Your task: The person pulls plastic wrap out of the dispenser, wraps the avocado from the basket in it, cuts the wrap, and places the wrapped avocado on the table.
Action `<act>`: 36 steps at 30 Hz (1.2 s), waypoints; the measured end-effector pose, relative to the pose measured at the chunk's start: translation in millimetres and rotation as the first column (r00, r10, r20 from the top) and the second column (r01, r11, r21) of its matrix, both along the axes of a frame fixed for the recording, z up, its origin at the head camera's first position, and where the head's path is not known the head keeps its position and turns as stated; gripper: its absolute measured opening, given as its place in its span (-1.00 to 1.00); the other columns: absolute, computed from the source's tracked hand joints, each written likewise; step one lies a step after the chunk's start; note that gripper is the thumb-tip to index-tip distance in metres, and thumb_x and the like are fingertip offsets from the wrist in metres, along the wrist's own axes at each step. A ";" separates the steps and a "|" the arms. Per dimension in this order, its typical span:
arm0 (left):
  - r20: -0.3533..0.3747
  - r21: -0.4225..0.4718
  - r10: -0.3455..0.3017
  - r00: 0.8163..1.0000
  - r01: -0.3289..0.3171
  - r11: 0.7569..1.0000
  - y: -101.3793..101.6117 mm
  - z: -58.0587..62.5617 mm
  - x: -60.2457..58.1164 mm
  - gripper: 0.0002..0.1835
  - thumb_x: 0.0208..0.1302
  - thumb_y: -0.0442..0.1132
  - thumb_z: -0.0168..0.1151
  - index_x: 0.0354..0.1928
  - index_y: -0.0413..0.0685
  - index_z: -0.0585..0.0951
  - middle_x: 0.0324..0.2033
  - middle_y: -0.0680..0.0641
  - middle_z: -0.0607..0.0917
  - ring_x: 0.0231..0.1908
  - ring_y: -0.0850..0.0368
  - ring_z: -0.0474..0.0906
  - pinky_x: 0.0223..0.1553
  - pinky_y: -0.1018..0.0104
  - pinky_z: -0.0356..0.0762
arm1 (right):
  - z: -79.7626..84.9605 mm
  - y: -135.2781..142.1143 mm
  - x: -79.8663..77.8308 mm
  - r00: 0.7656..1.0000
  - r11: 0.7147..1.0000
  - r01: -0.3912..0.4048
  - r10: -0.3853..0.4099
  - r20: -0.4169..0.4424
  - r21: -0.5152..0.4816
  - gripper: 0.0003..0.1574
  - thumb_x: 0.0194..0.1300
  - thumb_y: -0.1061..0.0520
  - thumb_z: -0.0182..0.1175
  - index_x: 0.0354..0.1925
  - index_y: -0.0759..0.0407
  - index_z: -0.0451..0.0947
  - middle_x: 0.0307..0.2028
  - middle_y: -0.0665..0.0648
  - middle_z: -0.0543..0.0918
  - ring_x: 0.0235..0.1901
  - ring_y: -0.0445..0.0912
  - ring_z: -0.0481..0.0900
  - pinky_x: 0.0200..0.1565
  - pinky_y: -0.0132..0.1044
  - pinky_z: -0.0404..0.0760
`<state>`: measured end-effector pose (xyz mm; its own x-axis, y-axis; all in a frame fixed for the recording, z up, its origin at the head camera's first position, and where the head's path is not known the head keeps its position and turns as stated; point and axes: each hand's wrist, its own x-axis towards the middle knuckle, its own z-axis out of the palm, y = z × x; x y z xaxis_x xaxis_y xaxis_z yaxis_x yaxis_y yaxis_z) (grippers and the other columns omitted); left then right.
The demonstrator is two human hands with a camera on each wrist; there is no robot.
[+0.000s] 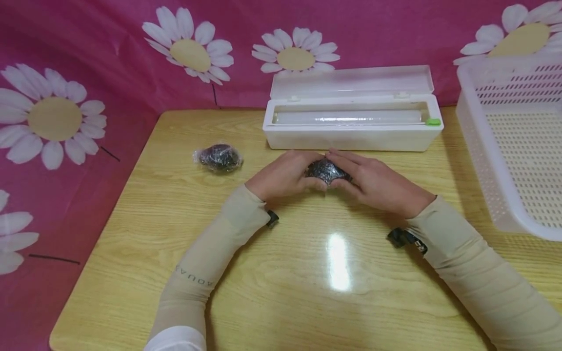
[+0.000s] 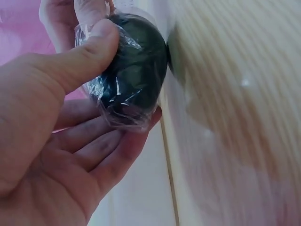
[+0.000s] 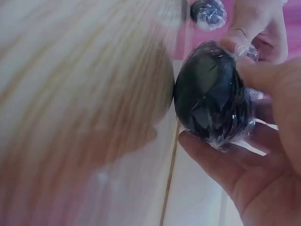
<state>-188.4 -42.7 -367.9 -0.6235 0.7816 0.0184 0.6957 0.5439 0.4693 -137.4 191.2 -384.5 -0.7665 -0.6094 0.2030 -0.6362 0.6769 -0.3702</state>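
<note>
A dark, avocado-like oval fruit (image 1: 327, 171) wrapped in clear cling film sits low at the tabletop between both hands. My left hand (image 1: 287, 175) holds it from the left, thumb pressing the film near one end in the left wrist view. From the other side my right hand (image 1: 373, 183) grips it, fingers curled behind and thumb in front. Loose, crinkled film bunches around the thumbs; the fruit's dark green, glossy side (image 3: 204, 89) faces the table in the right wrist view. A second film-wrapped dark fruit (image 1: 219, 157) lies to the left, apart from the hands.
Just behind the hands stands a long white cling film dispenser (image 1: 351, 140), lid raised, with a film roll (image 1: 351, 117) inside and a green slider (image 1: 433, 122) at its right end. A white plastic basket (image 1: 489, 151) occupies the right side. Pink flowered cloth (image 1: 246, 29) hangs behind the wooden table (image 1: 272, 292).
</note>
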 end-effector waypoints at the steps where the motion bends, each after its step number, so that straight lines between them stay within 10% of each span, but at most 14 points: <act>1: 0.008 -0.001 -0.009 1.000 0.009 1.000 -0.6 -0.2 -0.9 -0.37 0.36 0.06 0.35 0.37 -0.04 0.52 0.23 -0.01 0.67 0.15 0.19 0.59 0.31 0.28 0.51 | -0.1 0.1 0.0 1.000 1.000 0.002 -0.002 -0.003 0.005 -0.19 0.54 -0.07 0.17 0.55 0.25 0.22 0.52 0.35 0.33 0.44 0.23 0.45 0.40 0.13 0.49; 19: 0.003 0.028 0.065 0.998 -0.065 0.998 5.0 -1.6 1.6 -0.35 0.35 0.11 0.36 0.38 0.00 0.48 0.22 0.02 0.67 0.16 0.21 0.58 0.31 0.27 0.50 | 4.9 3.3 -1.6 0.996 0.999 0.050 -0.048 0.081 -0.022 -0.25 0.56 -0.05 0.14 0.56 0.06 0.20 0.28 0.23 0.61 0.11 0.03 0.68 0.13 0.03 0.68; 28: 0.087 0.019 0.132 0.987 -0.134 0.991 -1.6 -2.4 -2.3 -0.37 0.37 0.14 0.29 0.33 0.01 0.38 0.10 -0.08 0.73 -0.02 0.16 0.66 0.11 0.21 0.62 | 7.1 6.5 2.3 0.991 0.998 0.052 -0.054 0.122 0.024 -0.11 0.51 -0.09 0.21 0.63 -0.29 0.05 0.63 0.31 0.09 0.43 0.30 0.43 0.36 0.20 0.51; 36: -0.064 0.143 0.201 0.977 -0.191 0.971 1.3 -0.6 0.6 -0.48 0.23 0.12 0.44 0.10 -0.04 0.65 0.04 -0.01 0.73 -0.09 0.15 0.68 0.02 0.32 0.66 | 1.9 8.3 -0.3 0.998 0.999 0.027 -0.028 0.048 0.019 -0.25 0.56 -0.05 0.14 0.59 -0.27 0.17 0.57 0.42 0.20 0.36 0.34 0.51 0.30 0.21 0.56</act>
<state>-187.8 -41.3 -368.5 -0.7569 0.6311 0.1698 0.6187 0.6083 0.4972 -137.7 199.5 -382.6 -0.7918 -0.5910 0.1542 -0.5987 0.7009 -0.3877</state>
